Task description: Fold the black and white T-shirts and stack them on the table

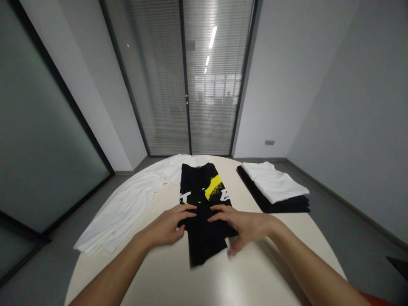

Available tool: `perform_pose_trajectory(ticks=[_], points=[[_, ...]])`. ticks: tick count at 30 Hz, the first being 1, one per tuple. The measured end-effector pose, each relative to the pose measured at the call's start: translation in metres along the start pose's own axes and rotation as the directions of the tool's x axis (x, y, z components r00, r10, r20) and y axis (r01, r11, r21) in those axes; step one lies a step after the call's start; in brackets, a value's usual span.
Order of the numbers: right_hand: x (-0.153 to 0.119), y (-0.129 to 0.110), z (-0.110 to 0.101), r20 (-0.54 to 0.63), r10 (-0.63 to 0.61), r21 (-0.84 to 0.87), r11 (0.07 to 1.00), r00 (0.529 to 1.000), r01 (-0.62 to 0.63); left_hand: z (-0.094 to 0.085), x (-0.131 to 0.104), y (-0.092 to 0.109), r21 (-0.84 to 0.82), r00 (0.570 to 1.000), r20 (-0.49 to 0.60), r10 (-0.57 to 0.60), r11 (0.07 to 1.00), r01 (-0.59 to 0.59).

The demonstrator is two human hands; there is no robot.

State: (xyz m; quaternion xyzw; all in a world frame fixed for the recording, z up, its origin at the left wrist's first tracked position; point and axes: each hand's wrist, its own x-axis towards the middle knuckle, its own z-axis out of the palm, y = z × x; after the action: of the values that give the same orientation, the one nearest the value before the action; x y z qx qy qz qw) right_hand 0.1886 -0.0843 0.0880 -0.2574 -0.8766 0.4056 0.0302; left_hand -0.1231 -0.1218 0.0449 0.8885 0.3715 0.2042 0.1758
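A black garment (205, 187) with yellow and white print lies partly folded in the middle of the table, its lower part plain black. My left hand (167, 223) rests at its left edge, fingers stretched onto the cloth and thumb apart. On the other side, my right hand (245, 225) has its fingers spread over the right edge of the garment. Its thumb points down beside the cloth and is slightly blurred. Neither hand is closed around fabric.
Loose white clothing (130, 199) is spread along the left side of the round table (159, 272). A folded stack of black cloth (287, 206) with a white folded garment (272, 180) on top sits at the right edge. Glass panels with blinds (210, 106) stand behind.
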Motion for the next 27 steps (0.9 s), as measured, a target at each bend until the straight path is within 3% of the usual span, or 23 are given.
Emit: perform_pose_trajectory(ticks=[5, 9, 13, 15, 17, 20, 22, 23, 25, 27], points=[[0.013, -0.003, 0.010, -0.136, -0.053, -0.089, 0.995, 0.989, 0.041, -0.001, 0.004, -0.001, 0.026, 0.999, -0.050, 0.004, 1.000, -0.002], [0.016, 0.001, 0.007, -0.189, -0.123, 0.000, 0.992, 0.974, 0.126, -0.002, 0.005, -0.002, -0.043, 0.998, -0.064, -0.022, 0.999, 0.019], [0.011, 0.004, 0.003, -0.046, -0.083, 0.227, 0.970, 0.996, 0.091, -0.006, 0.003, 0.004, -0.141, 0.988, -0.039, -0.149, 0.980, 0.142], [0.008, 0.004, 0.003, 0.101, -0.026, 0.350, 0.937, 0.995, -0.011, -0.010, 0.002, 0.012, -0.266, 0.974, 0.063, -0.219, 0.937, 0.228], [0.007, 0.001, 0.005, 0.238, -0.002, 0.428, 0.898, 0.971, -0.103, -0.013, 0.001, 0.021, -0.406, 0.930, 0.282, -0.237, 0.848, 0.339], [0.007, -0.005, 0.009, 0.386, 0.007, 0.459, 0.866, 0.923, -0.198, -0.017, 0.001, 0.035, -0.451, 0.781, 0.604, -0.160, 0.739, 0.500], [0.007, -0.008, 0.010, 0.445, 0.018, 0.451, 0.859, 0.895, -0.242, -0.018, 0.001, 0.041, -0.432, 0.704, 0.701, -0.115, 0.718, 0.547], [0.006, -0.009, 0.010, 0.458, 0.023, 0.451, 0.856, 0.888, -0.254, -0.018, 0.001, 0.042, -0.438, 0.689, 0.718, -0.101, 0.704, 0.559], [0.005, -0.009, 0.008, 0.438, 0.022, 0.469, 0.847, 0.899, -0.249, -0.018, 0.001, 0.042, -0.495, 0.709, 0.700, -0.078, 0.663, 0.562], [0.004, -0.004, 0.004, 0.344, 0.021, 0.506, 0.838, 0.939, -0.205, -0.018, 0.001, 0.037, -0.591, 0.794, 0.602, -0.086, 0.620, 0.516]])
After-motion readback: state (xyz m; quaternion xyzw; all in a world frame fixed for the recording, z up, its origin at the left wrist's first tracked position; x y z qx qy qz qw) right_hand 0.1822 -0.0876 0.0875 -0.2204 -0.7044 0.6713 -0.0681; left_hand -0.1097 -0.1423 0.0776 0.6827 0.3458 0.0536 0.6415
